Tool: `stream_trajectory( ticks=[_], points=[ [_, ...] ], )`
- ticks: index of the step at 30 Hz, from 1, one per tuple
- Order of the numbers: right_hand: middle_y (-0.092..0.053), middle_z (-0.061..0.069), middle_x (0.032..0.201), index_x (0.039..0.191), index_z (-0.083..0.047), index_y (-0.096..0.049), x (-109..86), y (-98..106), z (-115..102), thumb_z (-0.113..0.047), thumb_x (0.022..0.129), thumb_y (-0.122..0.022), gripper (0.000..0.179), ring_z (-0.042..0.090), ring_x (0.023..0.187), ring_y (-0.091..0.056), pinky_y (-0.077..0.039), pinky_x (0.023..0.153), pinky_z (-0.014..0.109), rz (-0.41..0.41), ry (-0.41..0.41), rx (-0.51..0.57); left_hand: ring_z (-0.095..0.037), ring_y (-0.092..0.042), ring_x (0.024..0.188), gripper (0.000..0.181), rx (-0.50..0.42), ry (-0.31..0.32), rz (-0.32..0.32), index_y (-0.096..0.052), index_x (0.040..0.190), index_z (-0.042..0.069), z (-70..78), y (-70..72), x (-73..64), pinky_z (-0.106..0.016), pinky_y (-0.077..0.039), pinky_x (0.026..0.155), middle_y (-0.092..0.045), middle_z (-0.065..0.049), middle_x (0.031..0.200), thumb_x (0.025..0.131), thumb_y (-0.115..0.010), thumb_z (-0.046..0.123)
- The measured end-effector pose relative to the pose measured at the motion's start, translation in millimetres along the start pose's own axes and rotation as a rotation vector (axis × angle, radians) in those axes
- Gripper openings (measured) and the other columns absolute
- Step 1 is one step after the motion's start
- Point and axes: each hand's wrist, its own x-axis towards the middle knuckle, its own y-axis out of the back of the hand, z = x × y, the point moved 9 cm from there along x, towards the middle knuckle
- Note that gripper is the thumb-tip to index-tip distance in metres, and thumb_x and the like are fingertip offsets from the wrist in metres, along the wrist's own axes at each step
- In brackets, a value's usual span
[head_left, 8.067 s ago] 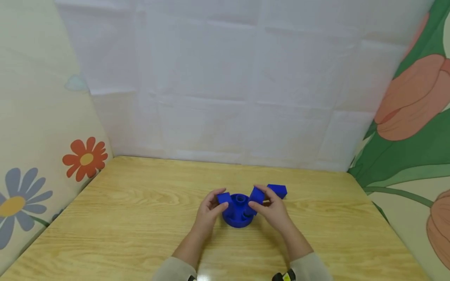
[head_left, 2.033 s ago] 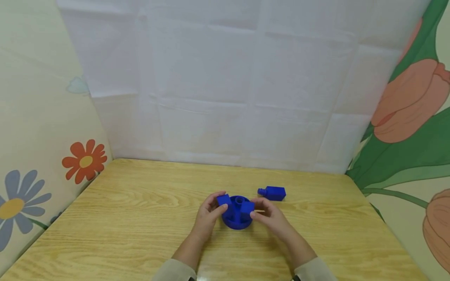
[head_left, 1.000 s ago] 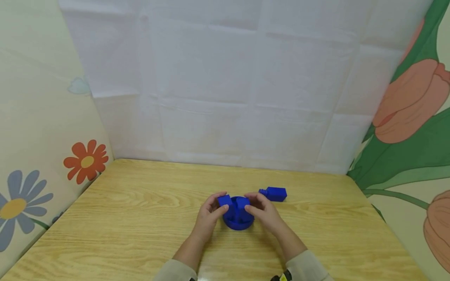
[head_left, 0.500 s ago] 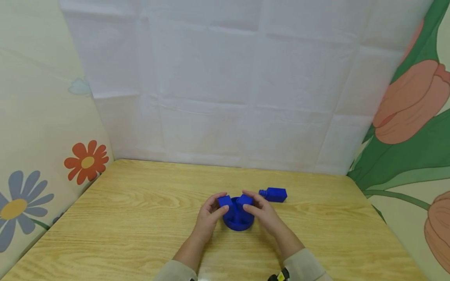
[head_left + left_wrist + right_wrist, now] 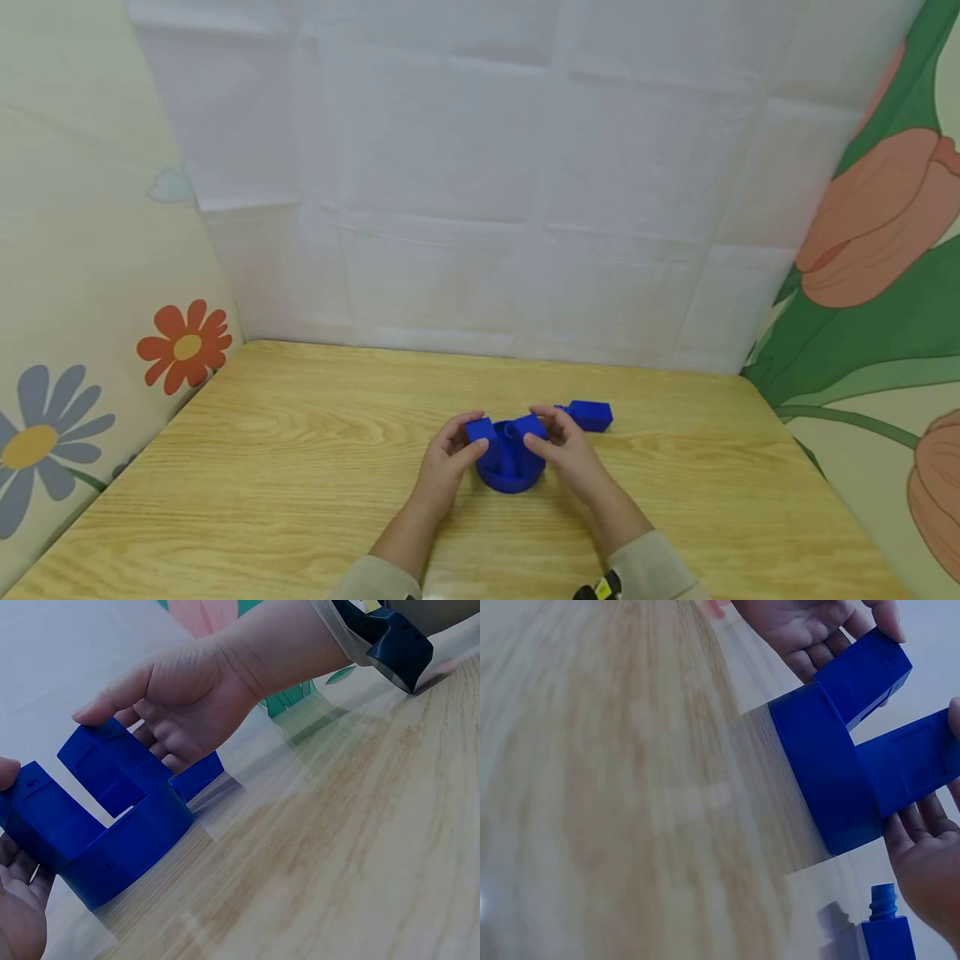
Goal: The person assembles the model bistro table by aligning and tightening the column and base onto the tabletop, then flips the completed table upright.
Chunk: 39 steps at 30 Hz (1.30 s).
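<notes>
A round blue base [image 5: 512, 482] with a raised rim sits on the wooden table, a small hollow post [image 5: 511, 430] at its middle. My left hand [image 5: 442, 467] holds a blue rectangular block [image 5: 480, 429] at the base's left side, thumb on the near face and fingers behind. My right hand [image 5: 576, 460] pinches a similar block [image 5: 531, 426] at the right side. Both blocks stand up out of the base, leaning outward in the left wrist view; their lower ends are hidden inside the rim [image 5: 127, 851].
Behind my right hand lies a third blue block [image 5: 592, 416]; its ridged, screw-like neck [image 5: 883, 902] shows in the right wrist view. White cloth [image 5: 480, 208] hangs behind the table [image 5: 315, 467], with flower-printed panels at both sides.
Over the last two seconds my right hand has turned its block within the base, swinging it left toward the post and then back right. My left hand and its block have stayed put.
</notes>
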Motion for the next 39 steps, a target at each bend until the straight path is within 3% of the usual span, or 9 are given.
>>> stream_trajectory(
  ticks=[3, 11, 16, 22, 28, 33, 36, 39],
  points=[
    [-0.057, 0.015, 0.126, 0.137, -0.002, -0.051, -0.8, 2.8, 2.7, -0.012, 0.093, -0.066, 0.048, 0.023, 0.116, -0.052, -0.041, 0.107, 0.043, 0.009, -0.01, -0.004, -0.002, -0.059, 0.103, 0.046, -0.002, -0.002, 0.004, -0.051, 0.132, -0.008, -0.1, 0.5, 0.1, -0.017, -0.048, 0.089, -0.057, -0.024, 0.131, 0.088, -0.062, -0.001],
    [-0.054, 0.009, 0.116, 0.135, 0.0, -0.052, -2.9, 9.5, 6.7, -0.006, 0.092, -0.064, 0.045, 0.014, 0.105, -0.049, -0.046, 0.088, 0.021, 0.051, -0.036, 0.077, -0.002, -0.059, 0.104, 0.045, -0.002, -0.008, 0.001, -0.052, 0.132, -0.008, 0.2, 0.6, 0.3, -0.016, -0.048, 0.089, -0.057, -0.024, 0.131, 0.088, -0.062, -0.002],
    [-0.053, 0.006, 0.114, 0.136, -0.001, -0.052, -3.5, 9.8, 5.7, -0.006, 0.09, -0.066, 0.048, 0.013, 0.1, -0.049, -0.046, 0.084, 0.02, 0.049, -0.038, 0.072, -0.003, -0.059, 0.104, 0.044, -0.009, -0.005, 0.003, -0.053, 0.131, -0.007, 0.4, 0.4, 0.1, -0.017, -0.048, 0.089, -0.057, -0.023, 0.131, 0.088, -0.062, -0.002],
    [-0.054, 0.01, 0.124, 0.14, 0.0, -0.048, -2.5, 6.1, 5.1, -0.002, 0.088, -0.067, 0.056, 0.012, 0.091, -0.046, -0.044, 0.076, 0.019, 0.009, -0.045, 0.11, -0.003, -0.059, 0.105, 0.045, -0.01, -0.005, -0.004, -0.051, 0.132, -0.008, 1.0, -0.3, -0.1, -0.017, -0.047, 0.09, -0.056, -0.025, 0.132, 0.089, -0.061, -0.001],
    [-0.046, 0.018, 0.14, 0.143, 0.0, -0.045, -3.8, 5.9, 6.4, -0.003, 0.089, -0.067, 0.058, 0.013, 0.098, -0.048, -0.045, 0.083, 0.022, -0.02, -0.052, 0.109, -0.003, -0.059, 0.104, 0.045, -0.01, -0.01, -0.003, -0.05, 0.132, -0.009, 1.5, -0.6, 0.1, -0.017, -0.048, 0.09, -0.057, -0.025, 0.132, 0.089, -0.061, -0.002],
    [-0.041, 0.02, 0.149, 0.144, -0.001, -0.043, -7.5, 9.6, 8.5, -0.005, 0.092, -0.064, 0.056, 0.022, 0.118, -0.05, -0.045, 0.095, 0.027, -0.025, -0.059, 0.109, -0.003, -0.059, 0.103, 0.045, -0.016, -0.017, -0.003, -0.05, 0.132, -0.01, 1.9, -0.9, -0.1, -0.017, -0.048, 0.088, -0.058, -0.024, 0.13, 0.088, -0.06, -0.003],
    [-0.043, 0.021, 0.149, 0.143, 0.001, -0.043, -10.1, 12.4, 9.6, -0.005, 0.092, -0.064, 0.055, 0.025, 0.127, -0.047, -0.045, 0.097, 0.026, -0.02, -0.058, 0.132, -0.002, -0.06, 0.102, 0.045, -0.023, -0.029, -0.004, -0.049, 0.131, -0.011, 2.4, -0.8, 0.0, -0.016, -0.049, 0.088, -0.06, -0.019, 0.128, 0.088, -0.061, -0.003],
    [-0.053, 0.018, 0.139, 0.142, 0.005, -0.041, -12.6, 14.3, 9.9, -0.003, 0.092, -0.062, 0.055, 0.019, 0.12, -0.05, -0.046, 0.094, 0.022, -0.026, -0.049, 0.168, -0.001, -0.06, 0.102, 0.045, -0.017, -0.047, -0.009, -0.048, 0.131, -0.013, 2.7, -0.4, -0.1, -0.016, -0.049, 0.088, -0.063, -0.011, 0.124, 0.089, -0.061, -0.002]
  ],
)
